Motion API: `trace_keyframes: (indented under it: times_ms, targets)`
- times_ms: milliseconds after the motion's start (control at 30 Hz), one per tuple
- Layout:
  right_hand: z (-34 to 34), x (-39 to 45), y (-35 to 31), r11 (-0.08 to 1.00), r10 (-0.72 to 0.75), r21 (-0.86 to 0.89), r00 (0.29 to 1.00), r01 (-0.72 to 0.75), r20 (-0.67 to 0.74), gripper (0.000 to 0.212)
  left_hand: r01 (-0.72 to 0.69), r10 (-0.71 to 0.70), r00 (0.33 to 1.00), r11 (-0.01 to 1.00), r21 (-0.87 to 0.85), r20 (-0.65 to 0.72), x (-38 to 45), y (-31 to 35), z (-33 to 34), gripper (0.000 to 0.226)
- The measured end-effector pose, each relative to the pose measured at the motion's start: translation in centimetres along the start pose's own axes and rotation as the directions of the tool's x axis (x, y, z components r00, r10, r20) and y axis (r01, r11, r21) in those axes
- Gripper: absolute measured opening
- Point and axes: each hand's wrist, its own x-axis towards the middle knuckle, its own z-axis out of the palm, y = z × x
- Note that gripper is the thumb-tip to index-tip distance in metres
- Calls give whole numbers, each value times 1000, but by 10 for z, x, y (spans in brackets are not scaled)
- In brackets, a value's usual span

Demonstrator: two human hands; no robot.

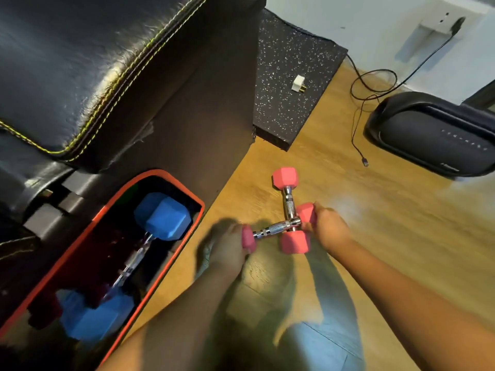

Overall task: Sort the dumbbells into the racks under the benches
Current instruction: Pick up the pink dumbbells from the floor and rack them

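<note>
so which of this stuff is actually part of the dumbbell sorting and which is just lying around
Part of the job:
- two pink dumbbells, crossed on the floor, left hand and right hand on one dumbbell's ends
- blue dumbbell in the rack
- red-rimmed rack under the bench

Just lying about:
- white plug on the speckled mat
- black cable
- black device

Your left hand [227,245] and right hand [328,226] grip one pink hexagonal chrome-handled dumbbell [276,228] lying crosswise on another pink hexagonal dumbbell [289,207]; a blue hexagonal dumbbell [160,218] lies in the orange-rimmed rack [171,266].
</note>
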Motion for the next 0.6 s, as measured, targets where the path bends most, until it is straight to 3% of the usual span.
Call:
trace_keyframes:
  times_ms: [133, 267, 600]
  targets:
    - [-1, 2, -5, 999, 34, -20, 999, -34, 5, 41, -4, 4, 1000, 1000, -20, -10, -1, -4, 1, 69]
    - [1, 2, -9, 998, 57, -14, 998, -57, -2, 37, -28, 27, 999, 999, -20, -35, 0, -8, 2, 68]
    - [5, -2, -15, 993, 67, -105, 997, -62, 47, 60, 17, -16, 1000, 1000, -15, 6, 0, -1, 2, 70]
